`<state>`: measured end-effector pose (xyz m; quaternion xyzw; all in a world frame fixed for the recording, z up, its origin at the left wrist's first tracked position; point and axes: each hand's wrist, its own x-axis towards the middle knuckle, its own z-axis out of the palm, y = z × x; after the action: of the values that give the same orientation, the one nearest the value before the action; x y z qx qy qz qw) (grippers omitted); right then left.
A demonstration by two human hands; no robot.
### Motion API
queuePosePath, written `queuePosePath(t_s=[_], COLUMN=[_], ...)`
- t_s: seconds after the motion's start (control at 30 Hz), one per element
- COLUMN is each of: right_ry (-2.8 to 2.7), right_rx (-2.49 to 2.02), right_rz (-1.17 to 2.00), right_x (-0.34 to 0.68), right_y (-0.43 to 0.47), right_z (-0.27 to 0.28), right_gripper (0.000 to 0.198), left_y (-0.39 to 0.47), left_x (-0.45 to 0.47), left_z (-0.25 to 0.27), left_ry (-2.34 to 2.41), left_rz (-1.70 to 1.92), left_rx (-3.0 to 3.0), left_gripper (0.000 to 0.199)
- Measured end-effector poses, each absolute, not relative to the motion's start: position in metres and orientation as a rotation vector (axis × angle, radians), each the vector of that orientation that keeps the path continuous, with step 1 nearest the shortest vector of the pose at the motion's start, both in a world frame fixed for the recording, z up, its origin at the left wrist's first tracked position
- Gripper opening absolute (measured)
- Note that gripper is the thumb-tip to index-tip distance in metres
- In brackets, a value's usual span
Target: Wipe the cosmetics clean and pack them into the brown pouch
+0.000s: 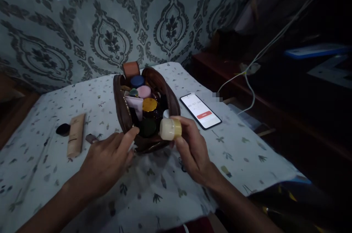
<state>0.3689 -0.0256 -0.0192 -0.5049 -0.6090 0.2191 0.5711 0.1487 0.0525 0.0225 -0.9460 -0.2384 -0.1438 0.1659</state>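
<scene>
A brown zip pouch (120, 110) stands unzipped on the patterned cloth, filled with several small jars and tubes. Among its contents are a blue lid (137, 80), a pink lid (143, 91), a yellow-orange lid (150, 105) and a pale tube (134, 104). My left hand (110, 157) is closed at the pouch's near left edge, its thumb and fingers gripping the zipped rim. Between the thumb and fingers of my right hand (194, 148) is a small jar (167, 129) with a whitish body and a gold lid, held over the pouch's near right edge.
Left of the pouch lie a beige tube (76, 135), a dark round item (63, 129) and a small brownish item (91, 138). A phone (200, 111) showing a timer rests to the right. White cables (258, 55) hang beyond the table's right side; a patterned wall (112, 42) stands behind.
</scene>
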Motion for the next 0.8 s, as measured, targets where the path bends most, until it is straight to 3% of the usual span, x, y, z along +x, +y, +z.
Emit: queuePosePath(t_s=[0.2,0.8], right_ry=[-1.396,-1.531], right_rx=[-1.129,-1.236], right_rz=[0.553,0.355], right_x=[0.373,0.377], right_y=[-0.036,-0.028], right_z=[-0.027,-0.014], right_gripper=[0.036,0.04], left_y=[0.058,0.06], left_x=[0.148,0.154], left_z=[0.007,0.011], left_ry=[-0.57,-0.54], left_rz=[-0.621,-0.64], left_rx=[-2.645,-2.637], left_gripper=[0.031,0.037])
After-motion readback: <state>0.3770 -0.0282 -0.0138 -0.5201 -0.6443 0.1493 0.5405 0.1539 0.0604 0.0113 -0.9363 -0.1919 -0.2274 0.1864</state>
